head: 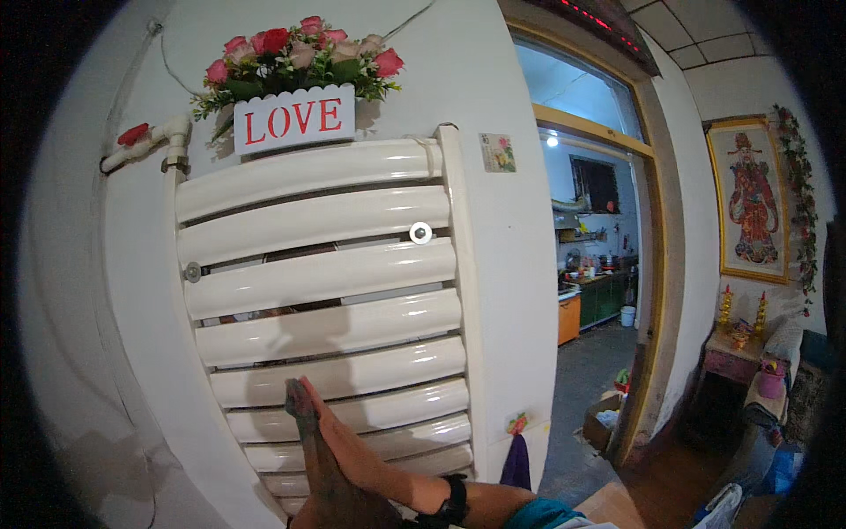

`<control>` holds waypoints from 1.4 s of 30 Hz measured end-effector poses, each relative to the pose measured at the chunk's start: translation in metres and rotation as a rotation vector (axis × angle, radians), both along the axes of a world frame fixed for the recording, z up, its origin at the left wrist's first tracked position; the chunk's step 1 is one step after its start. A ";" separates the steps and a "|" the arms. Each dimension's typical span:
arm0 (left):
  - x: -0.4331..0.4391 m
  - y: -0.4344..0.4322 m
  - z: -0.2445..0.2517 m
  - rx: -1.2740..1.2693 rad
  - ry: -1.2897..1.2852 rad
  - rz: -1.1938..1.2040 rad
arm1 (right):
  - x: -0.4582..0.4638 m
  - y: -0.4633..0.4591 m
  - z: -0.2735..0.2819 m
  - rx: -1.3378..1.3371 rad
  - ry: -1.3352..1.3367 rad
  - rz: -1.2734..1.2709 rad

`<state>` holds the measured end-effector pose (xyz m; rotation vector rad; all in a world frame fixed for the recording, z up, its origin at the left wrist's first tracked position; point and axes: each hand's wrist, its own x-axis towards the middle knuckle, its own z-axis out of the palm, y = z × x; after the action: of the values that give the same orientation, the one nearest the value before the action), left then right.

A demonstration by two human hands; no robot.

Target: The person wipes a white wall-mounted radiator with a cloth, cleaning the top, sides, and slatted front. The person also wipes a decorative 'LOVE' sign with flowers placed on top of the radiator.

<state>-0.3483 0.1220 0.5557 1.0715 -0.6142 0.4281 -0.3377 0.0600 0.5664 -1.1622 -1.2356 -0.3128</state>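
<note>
My left hand [303, 413] and my right hand [334, 430] are pressed palm to palm, fingers pointing up, low in the middle of the view. The left one lies in deep shadow; light falls on the right. No object shows between them, though the inner faces of the palms are hidden. A black band [455, 499] is around my right wrist. Behind the hands is a white ladder-type radiator [317, 284] with wide horizontal bars, and a shadow falls across its middle.
On top of the radiator stands a white planter [295, 122] with artificial roses [301, 53]. A pipe with a red valve handle [134, 135] meets its upper left. A purple cloth [516, 463] hangs from a hook. At right, a doorway frame [654, 264] opens onto a kitchen.
</note>
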 end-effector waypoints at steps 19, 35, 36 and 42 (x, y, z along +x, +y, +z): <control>-0.059 -0.098 -0.083 0.116 0.173 -0.046 | -0.045 -0.124 -0.245 -0.401 0.155 -0.208; -0.080 -0.407 -0.091 0.245 0.218 -0.141 | -0.059 -0.485 -0.295 -0.254 0.901 0.079; -0.080 -0.429 -0.091 0.258 0.219 -0.150 | -0.060 -0.507 -0.301 -0.221 0.933 0.099; -0.087 -0.559 -0.091 0.329 0.203 -0.193 | -0.083 -0.636 -0.315 0.040 1.094 0.256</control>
<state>-0.4358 -0.4369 0.4646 1.3352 -0.6117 0.0477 -0.4211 -0.5758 0.2515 -0.8947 -0.3826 0.4566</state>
